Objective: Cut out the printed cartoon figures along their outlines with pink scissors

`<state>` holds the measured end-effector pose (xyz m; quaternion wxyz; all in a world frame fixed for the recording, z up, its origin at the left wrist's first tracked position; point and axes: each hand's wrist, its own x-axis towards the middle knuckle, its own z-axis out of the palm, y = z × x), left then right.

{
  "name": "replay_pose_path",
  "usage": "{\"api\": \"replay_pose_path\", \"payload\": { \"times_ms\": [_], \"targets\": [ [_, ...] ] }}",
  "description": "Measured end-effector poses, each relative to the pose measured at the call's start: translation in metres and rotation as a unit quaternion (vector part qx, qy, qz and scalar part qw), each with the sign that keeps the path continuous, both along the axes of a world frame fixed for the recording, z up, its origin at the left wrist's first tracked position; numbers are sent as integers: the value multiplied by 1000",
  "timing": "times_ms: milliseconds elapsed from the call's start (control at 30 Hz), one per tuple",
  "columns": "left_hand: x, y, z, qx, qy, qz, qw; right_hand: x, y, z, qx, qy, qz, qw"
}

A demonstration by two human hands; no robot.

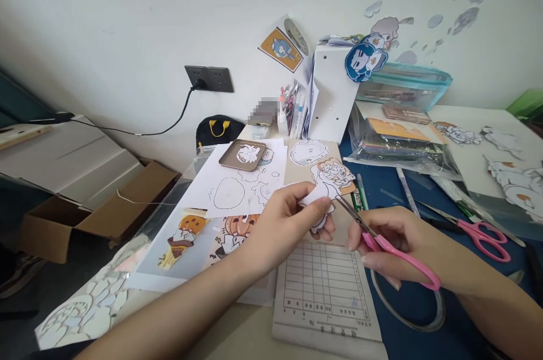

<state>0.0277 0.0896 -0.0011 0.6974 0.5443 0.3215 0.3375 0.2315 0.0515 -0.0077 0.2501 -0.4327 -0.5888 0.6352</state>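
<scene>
Paper cutout [317,202] sits pinched in left hand [283,214]; right hand [396,244] grips pink scissors [384,241], blades seemingly touching its edge.

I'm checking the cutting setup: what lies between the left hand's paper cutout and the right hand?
In the head view, only the blades of the pink scissors span that gap, running from the right hand to the paper cutout pinched in the left hand.

Pink-handled scissors [384,244] snip at a white paper cutout [316,202].

Two pink scissors [399,255], one tin tray [242,155]
</scene>
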Motion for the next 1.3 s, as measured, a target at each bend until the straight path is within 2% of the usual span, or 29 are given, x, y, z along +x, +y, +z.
{"api": "replay_pose_path", "payload": {
  "times_ms": [267,633,833,1100,1300],
  "targets": [
    [-1,6,-1,15,19,67,997,8,9,-1,19,8,-89,996],
    [0,4,-7,29,90,31,995,-7,3,-2,89,46,-204,974],
    [5,-5,-4,40,87,8,995,-19,0,-6,91,70,-203,972],
    [8,-8,-9,18,63,-13,998,-17,-4,-7,69,109,-209,969],
    [9,-8,-7,5,51,-34,998,-18,-5,-9,66,115,-205,970]
  ]
}}
